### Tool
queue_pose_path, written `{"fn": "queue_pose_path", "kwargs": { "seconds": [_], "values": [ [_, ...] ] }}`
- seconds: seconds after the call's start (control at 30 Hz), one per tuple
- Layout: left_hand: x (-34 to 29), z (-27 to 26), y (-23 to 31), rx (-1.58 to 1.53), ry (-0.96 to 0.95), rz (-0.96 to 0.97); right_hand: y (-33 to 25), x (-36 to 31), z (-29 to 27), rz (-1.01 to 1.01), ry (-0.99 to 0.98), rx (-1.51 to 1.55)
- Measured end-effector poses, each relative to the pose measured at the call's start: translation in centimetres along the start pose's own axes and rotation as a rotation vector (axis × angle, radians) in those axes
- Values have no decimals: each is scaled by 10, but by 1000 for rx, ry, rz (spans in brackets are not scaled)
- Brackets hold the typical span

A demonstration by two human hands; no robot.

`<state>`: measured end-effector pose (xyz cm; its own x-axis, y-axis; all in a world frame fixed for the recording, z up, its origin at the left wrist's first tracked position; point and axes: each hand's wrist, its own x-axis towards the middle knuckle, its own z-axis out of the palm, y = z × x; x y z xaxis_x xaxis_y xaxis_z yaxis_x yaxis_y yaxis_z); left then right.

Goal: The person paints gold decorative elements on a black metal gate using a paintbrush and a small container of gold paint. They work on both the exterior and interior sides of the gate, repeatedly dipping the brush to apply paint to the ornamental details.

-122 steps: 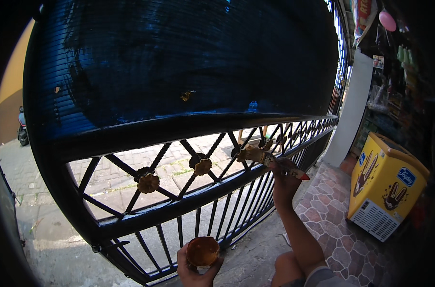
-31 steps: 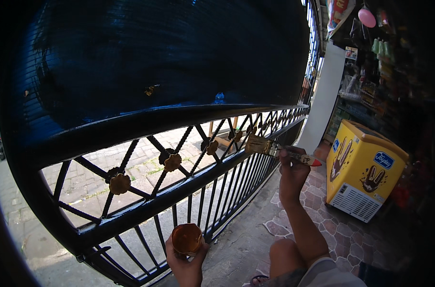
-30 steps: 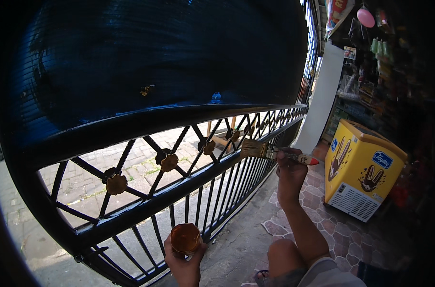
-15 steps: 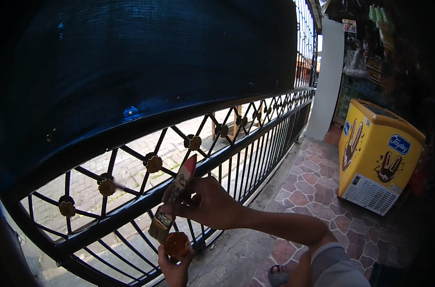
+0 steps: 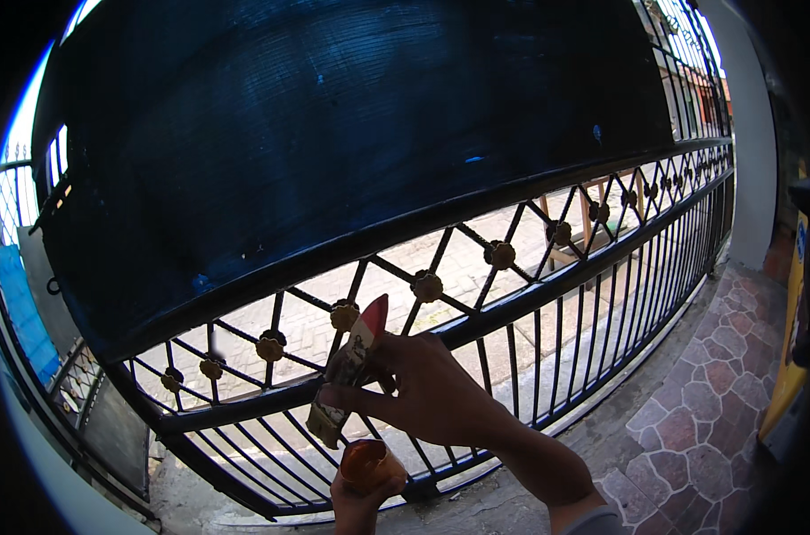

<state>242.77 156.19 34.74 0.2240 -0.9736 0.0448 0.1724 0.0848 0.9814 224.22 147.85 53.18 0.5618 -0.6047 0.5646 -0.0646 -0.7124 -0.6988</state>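
Note:
My right hand [image 5: 423, 392] grips a flat paintbrush [image 5: 347, 374] with a red-tipped handle, bristles pointing down toward a small round cup of gold-brown paint [image 5: 365, 462]. My left hand [image 5: 360, 499] holds that cup from below at the bottom edge of the view. Both hands are close in front of a black iron gate [image 5: 530, 303] whose band of crossed bars carries gold flower rosettes [image 5: 427, 286]. The brush tip is just above and to the left of the cup's rim.
Dark mesh sheeting [image 5: 333, 143] covers the gate's upper part. Below the crossed band run thin vertical bars. Stone-pattern paving [image 5: 708, 419] lies at the lower right, with a yellow cabinet [image 5: 797, 339] at the right edge. A paved street shows through the gate.
My right hand has brought the brush from the rosettes at the right down and left to the cup. The view has swung left along the gate. The cup stays in my left hand.

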Motion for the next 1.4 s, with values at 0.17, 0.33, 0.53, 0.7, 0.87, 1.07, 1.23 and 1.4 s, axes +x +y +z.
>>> {"fn": "queue_pose_path", "kwargs": {
  "seconds": [0.17,0.33,0.53,0.7,0.87,1.07,1.23,1.4],
  "values": [
    [-16,56,42,314,-103,-66,33,-54,-72,-5,301,229],
    [-16,81,69,344,-133,-81,60,-71,-101,-25,466,602],
    [5,96,46,222,-169,-110,77,-82,-100,-27,271,183],
    [33,87,20,455,-287,175,70,-90,-106,107,354,36],
    [64,91,-12,381,-434,382,44,-105,-106,156,223,-285],
    [92,95,-25,224,-524,406,13,-69,-76,185,185,-547],
    [99,83,-29,89,-537,277,-1,-31,-51,286,-134,-842],
    [105,75,-29,266,-518,480,5,-15,-48,239,-299,-848]
  ]
}}
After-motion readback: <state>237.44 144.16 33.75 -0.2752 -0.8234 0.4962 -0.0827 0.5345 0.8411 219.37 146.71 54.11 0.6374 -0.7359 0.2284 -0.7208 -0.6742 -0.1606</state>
